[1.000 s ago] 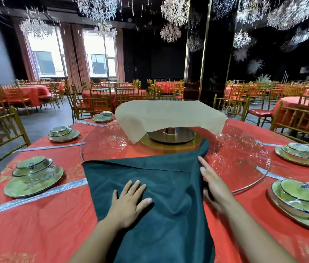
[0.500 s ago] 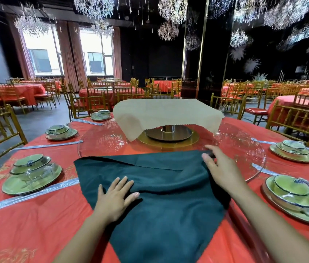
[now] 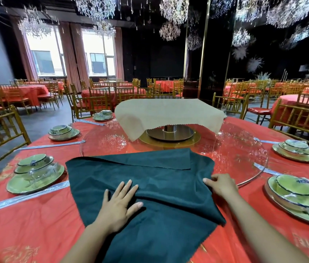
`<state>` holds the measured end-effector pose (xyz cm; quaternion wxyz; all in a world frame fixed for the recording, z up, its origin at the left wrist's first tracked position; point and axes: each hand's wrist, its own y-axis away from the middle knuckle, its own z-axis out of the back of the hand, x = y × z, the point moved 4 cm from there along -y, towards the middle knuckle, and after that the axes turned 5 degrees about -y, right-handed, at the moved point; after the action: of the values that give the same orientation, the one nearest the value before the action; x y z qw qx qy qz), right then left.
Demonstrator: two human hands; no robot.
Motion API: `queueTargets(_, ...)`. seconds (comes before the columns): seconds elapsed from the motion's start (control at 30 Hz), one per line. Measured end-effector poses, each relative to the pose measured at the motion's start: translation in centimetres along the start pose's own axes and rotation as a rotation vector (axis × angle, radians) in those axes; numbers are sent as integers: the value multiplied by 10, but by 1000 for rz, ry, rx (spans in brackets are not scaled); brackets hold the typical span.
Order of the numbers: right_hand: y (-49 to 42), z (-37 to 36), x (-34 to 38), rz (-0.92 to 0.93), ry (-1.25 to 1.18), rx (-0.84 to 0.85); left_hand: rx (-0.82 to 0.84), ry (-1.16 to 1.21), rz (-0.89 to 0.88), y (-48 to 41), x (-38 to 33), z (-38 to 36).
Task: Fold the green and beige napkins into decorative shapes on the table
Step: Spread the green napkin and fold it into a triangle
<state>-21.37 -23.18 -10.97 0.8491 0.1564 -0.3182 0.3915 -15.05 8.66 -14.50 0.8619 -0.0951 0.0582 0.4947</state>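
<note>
A dark green napkin (image 3: 155, 188) lies spread on the red tablecloth in front of me, its far corner folded back toward me over the edge of the glass turntable. My left hand (image 3: 119, 205) rests flat on the cloth with fingers apart, pinning its middle. My right hand (image 3: 221, 186) grips the napkin's right edge, fingers curled on the fabric. A beige napkin (image 3: 168, 112) is draped over the raised centre stand of the turntable, beyond the green one.
A round glass turntable (image 3: 241, 154) covers the table's middle. Green plate-and-bowl settings stand at left (image 3: 34, 173), far left (image 3: 63, 131), right (image 3: 297, 196) and far right (image 3: 295, 149). Wrapped chopstick strips (image 3: 23, 198) lie beside them. Gold chairs ring the table.
My right hand drew the napkin's far corner back toward me, laying a fold across the top. It then slid down to the right edge. My left hand stayed pressed on the cloth.
</note>
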Motion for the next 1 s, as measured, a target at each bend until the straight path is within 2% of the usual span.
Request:
queueTargets(0.1, 2, -4, 16, 70, -440, -10, 5, 6, -10, 0, -2, -1)
queueTargets(0.17, 9, 8, 29, 151, -515, -94, 18, 23, -21, -1, -2, -2)
queueTargets(0.23, 14, 23, 39, 264, -414, -128, 20, 28, -41, 0, -3, -2)
queueTargets(0.27, 15, 33, 44, 325, -283, -168, 18, 27, -56, 0, -4, -2)
queueTargets(0.37, 25, 69, 54, 549, 232, -496, 20, 41, -113, -1, -15, -2)
queueTargets(0.4, 26, 77, 55, 556, 346, -561, 24, 41, -132, -1, -19, -3)
queueTargets(0.43, 25, 83, 51, 518, 435, -561, 26, 37, -145, -1, -23, -4)
queueTargets(0.53, 16, 80, 22, 315, 597, -347, 30, 24, -146, 0, -25, -5)
queueTargets(0.63, 20, 62, -10, 236, 763, -242, 90, -48, -193, 6, -29, -5)
queueTargets(0.83, 24, 25, -38, 196, 628, -76, 67, -63, -215, 16, -42, -1)
queueTargets(0.9, 23, 25, -42, 120, 617, -70, 13, -44, -220, 15, -44, 4)
queueTargets(1.0, 17, 32, -35, 113, 693, -190, -105, -45, -240, 8, -44, 9)
